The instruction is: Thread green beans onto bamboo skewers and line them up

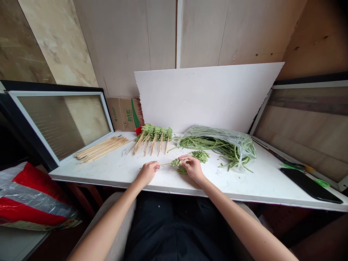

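Observation:
My left hand is closed in a pinch around a thin bamboo skewer, which points right, low over the table. Green bean pieces are threaded crosswise near the skewer's far end. My right hand closes its fingers on that end, at the bean pieces; its fingertips partly hide what they grip. Below it lies a short row of cut bean pieces, partly covered by the hand. Just behind the right hand is a loose heap of cut green beans.
Finished bean skewers are stacked at the back, beside a cardboard box. Bare bamboo skewers lie left. A plastic bag holds long green beans. A black phone and scissors lie right. A white board stands behind.

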The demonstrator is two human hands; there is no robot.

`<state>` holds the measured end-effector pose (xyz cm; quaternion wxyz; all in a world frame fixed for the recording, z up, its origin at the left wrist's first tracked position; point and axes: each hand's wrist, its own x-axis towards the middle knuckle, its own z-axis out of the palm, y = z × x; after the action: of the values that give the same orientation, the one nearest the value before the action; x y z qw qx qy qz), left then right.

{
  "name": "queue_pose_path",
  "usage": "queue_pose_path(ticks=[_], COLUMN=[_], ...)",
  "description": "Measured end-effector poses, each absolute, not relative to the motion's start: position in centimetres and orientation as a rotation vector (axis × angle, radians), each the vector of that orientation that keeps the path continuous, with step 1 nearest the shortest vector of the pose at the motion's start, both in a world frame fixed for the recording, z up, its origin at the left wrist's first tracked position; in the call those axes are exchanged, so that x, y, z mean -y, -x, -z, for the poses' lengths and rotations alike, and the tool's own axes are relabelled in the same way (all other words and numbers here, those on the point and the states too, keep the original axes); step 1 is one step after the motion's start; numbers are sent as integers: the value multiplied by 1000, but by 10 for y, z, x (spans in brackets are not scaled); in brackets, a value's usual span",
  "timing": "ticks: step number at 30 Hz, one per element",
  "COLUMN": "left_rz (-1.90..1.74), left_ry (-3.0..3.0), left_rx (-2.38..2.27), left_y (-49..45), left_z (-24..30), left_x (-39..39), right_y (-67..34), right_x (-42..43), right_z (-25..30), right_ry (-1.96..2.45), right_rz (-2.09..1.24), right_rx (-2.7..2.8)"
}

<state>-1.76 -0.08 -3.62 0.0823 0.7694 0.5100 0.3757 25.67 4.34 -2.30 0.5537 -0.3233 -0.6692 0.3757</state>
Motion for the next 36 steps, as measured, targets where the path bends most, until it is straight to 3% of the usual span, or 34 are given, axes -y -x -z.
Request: queue_pose_path(ticks=[5, 17, 36], left_rz=[-1221, -1245, -1203], left_ry=[-2304, -2252, -2255], left_rx=[-1530, -1584, -1618], left_y=[18, 20, 19], left_z=[40, 42, 41], left_x=[-1, -2, 0], right_y=[-257, -256, -260], right_x=[-42, -41, -41], right_z=[21, 17, 16], right_ry=[842, 695, 793], right_rz=[-871, -1316, -1063], right_rx=[1527, 1353, 1553])
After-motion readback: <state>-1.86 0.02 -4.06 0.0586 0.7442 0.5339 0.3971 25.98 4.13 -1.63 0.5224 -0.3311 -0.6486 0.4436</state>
